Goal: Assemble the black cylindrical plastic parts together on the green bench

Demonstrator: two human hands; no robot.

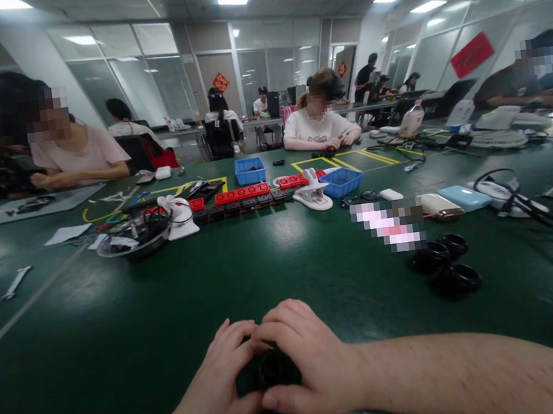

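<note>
Both my hands meet at the near edge of the green table (283, 260). My left hand (222, 381) and my right hand (308, 357) are closed together around a small black round part (275, 368), which shows only between the fingers and thumbs. Most of that part is hidden by my fingers. Three more black rings (447, 260) lie on the table to the right, beyond my right forearm.
A clear bowl of black parts (134, 238), red and black blocks (240, 198), two blue bins (250, 170), white clamps (312, 192), phones (452, 202), cables (533, 209) and a wrench (14, 283) lie further out. Other people sit across the table and behind.
</note>
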